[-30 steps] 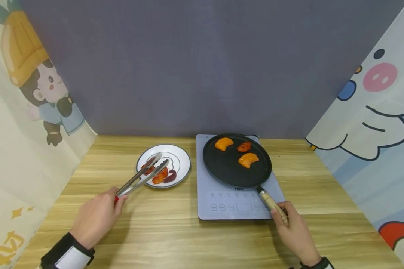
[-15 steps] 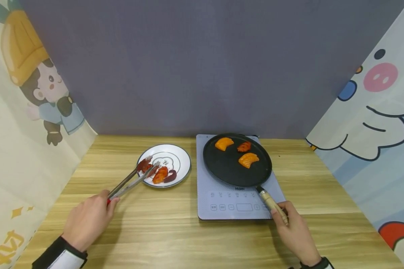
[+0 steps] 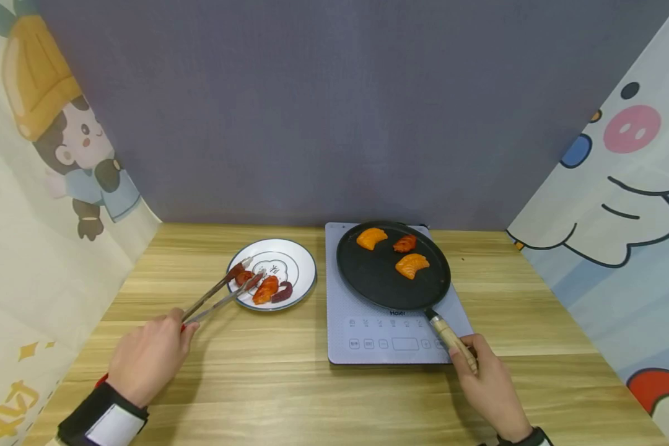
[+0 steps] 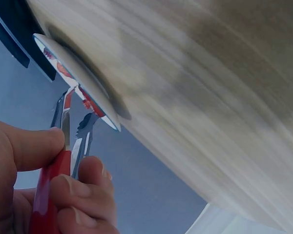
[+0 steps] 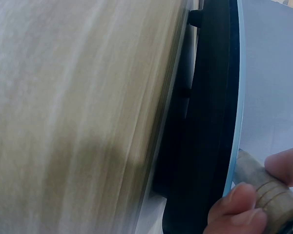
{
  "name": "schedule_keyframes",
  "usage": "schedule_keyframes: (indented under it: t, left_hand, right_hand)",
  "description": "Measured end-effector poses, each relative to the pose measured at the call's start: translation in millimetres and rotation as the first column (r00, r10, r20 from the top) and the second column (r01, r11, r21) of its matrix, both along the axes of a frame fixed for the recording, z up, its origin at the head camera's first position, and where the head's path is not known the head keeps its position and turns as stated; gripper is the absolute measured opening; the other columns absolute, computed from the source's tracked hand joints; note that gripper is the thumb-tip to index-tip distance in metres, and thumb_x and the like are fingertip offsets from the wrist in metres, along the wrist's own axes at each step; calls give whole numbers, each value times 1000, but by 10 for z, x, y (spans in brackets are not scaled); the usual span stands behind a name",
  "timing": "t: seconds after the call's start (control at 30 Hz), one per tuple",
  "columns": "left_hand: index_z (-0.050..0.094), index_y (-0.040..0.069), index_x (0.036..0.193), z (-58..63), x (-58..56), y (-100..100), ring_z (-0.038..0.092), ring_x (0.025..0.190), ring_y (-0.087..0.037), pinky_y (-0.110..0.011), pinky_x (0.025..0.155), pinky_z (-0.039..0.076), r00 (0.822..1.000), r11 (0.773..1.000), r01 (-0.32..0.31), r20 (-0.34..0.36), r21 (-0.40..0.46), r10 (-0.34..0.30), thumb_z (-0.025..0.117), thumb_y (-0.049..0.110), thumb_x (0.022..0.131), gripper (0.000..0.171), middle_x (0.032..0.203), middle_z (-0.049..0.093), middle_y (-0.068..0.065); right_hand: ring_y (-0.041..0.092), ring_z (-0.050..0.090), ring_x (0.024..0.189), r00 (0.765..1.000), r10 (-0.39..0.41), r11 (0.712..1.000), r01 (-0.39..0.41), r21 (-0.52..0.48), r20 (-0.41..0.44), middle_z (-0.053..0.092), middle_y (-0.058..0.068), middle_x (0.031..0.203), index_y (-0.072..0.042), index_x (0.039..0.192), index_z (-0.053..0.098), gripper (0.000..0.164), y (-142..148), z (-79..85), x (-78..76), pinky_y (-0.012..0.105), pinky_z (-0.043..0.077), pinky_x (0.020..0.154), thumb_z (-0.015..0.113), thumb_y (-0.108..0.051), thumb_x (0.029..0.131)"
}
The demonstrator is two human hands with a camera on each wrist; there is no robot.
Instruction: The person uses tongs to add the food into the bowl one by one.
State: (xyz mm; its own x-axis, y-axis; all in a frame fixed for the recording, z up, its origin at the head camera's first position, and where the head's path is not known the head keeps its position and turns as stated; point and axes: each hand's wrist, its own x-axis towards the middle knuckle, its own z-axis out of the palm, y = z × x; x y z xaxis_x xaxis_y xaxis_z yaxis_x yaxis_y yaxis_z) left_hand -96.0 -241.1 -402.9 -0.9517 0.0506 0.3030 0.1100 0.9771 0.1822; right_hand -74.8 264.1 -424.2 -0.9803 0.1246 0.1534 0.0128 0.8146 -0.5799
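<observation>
My left hand (image 3: 150, 359) grips metal tongs (image 3: 225, 301) by their red handle (image 4: 49, 195). The spread tong tips sit on either side of a reddish-brown food piece (image 3: 244, 279) at the left of a white plate (image 3: 301, 266) with a blue rim. Beside it on the plate lie a red-orange piece (image 3: 266, 290) and a curved dark purple piece (image 3: 282, 292). My right hand (image 3: 490, 384) holds the wooden handle (image 3: 447, 334) of a flat black pan (image 3: 368, 279). On the pan are two orange slices (image 3: 412, 266) and a smaller red-orange piece (image 3: 404, 243).
Under the pan stands a light grey Haier induction cooker (image 3: 368, 353) with touch controls. Plate and cooker share a wood-grain table (image 3: 290, 396). A grey panel (image 3: 334, 124) rises behind, and printed cartoon sheets flank both sides.
My left hand has drawn back to the left with the tongs, whose tips went from above the plate's middle to around the leftmost food piece. My right hand and the pan stayed put.
</observation>
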Motion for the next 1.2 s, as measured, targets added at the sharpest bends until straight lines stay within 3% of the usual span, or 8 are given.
schedule_keyframes:
  t: [0.47,0.63,0.93,1.2]
  left_hand:
    - [56,-1,82,87,2,-4,38,41,-20,-33,35,27,999,999,-5,52,-46,8,68,27,88,31,57,43,-5]
    - [55,0,80,54,-13,-2,41,42,-22,-36,36,29,997,999,-10,72,-44,13,67,26,89,29,57,44,-5]
    - [56,0,80,-62,-92,-3,45,42,-25,-39,36,30,999,1000,-9,32,-7,9,67,22,88,26,58,48,-8]
    - [55,3,80,-103,-187,11,43,45,-22,-36,37,30,995,998,-14,104,56,9,62,22,92,24,56,45,-5]
  right_hand:
    - [12,40,55,1000,4,1000,-4,-2,-3,46,2,70,-6,108,54,22,0,5,5,26,32,49,57,-24,97]
    - [13,41,55,1000,2,1000,-2,0,-8,46,2,70,-6,106,54,20,4,-9,3,26,33,49,57,-23,96]
    - [12,41,55,1000,7,1000,-7,3,-13,47,2,71,-5,107,54,20,0,-6,-3,26,33,49,57,-22,96]
    - [11,40,55,1000,9,1000,-9,1,-4,47,2,71,-5,108,54,22,6,-8,-1,26,32,49,57,-23,96]
